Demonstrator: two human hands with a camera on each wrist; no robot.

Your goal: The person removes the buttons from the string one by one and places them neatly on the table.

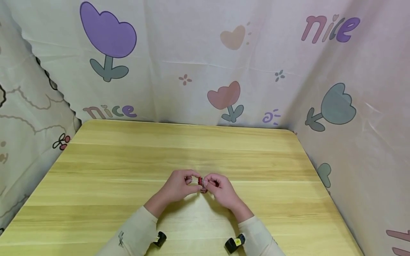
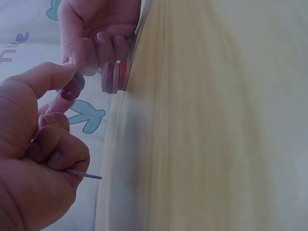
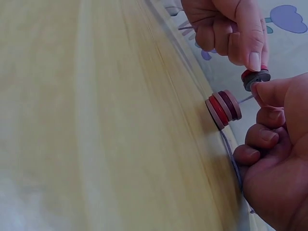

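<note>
Two hands, one cord, a bunch of little discs over a wood-grain tabletop [image 1: 205, 153].
So the left hand [image 1: 177, 186] has a small dark-and-red disc pair [image 3: 255, 78] pinched between thumb and finger, with its other fingers curled in and a tail of the cord [image 3: 233, 156] poking out of them. The right hand [image 1: 224, 191] is right up against the discs, thumb and finger pinching the cord beside them. Hanging off that side, just below the fingertips, is a disc stack [image 3: 224, 109] in pink, red and maroon, threaded on the cord; can't tell if it touches the wood.
</note>
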